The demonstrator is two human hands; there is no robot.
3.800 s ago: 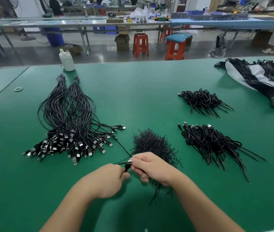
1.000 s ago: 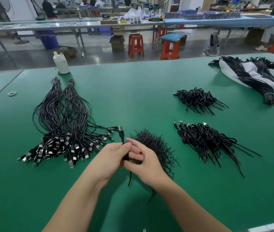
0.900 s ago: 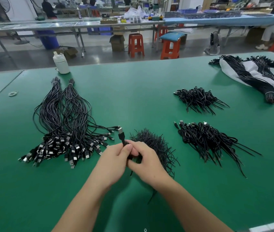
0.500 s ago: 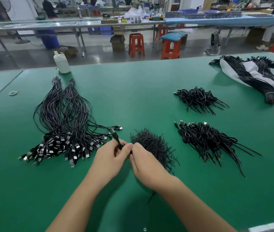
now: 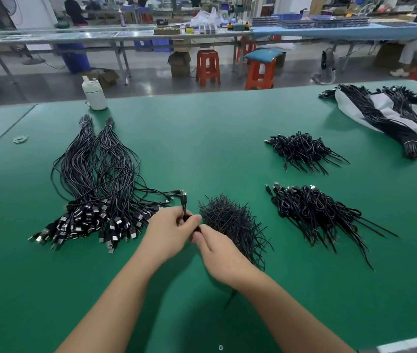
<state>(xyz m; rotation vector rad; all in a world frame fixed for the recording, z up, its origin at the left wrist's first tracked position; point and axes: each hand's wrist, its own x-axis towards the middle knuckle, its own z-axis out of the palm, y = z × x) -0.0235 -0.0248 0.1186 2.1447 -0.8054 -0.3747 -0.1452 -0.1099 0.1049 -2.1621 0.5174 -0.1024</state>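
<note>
My left hand (image 5: 169, 233) grips a folded black USB cable (image 5: 183, 201) whose plug sticks up above the thumb. Touching it from the right, my right hand (image 5: 219, 253) pinches a thin black twist tie at the cable's folded part; the tie is mostly hidden between the fingers. Just beyond my right hand lies a pile of black twist ties (image 5: 230, 220). A large spread of loose USB cables (image 5: 95, 184) lies to the left on the green table (image 5: 202, 138), plugs toward me.
Two heaps of tied cables lie to the right, a near heap (image 5: 314, 212) and a far heap (image 5: 301, 151). Long cable bundles on a white bag (image 5: 390, 118) sit far right. A white bottle (image 5: 95, 94) stands at the back edge, rubber bands (image 5: 21, 139) at left.
Both hands have stayed together over the tie pile. The cable's plug tilted left half a second ago and now stands upright again above my left thumb.
</note>
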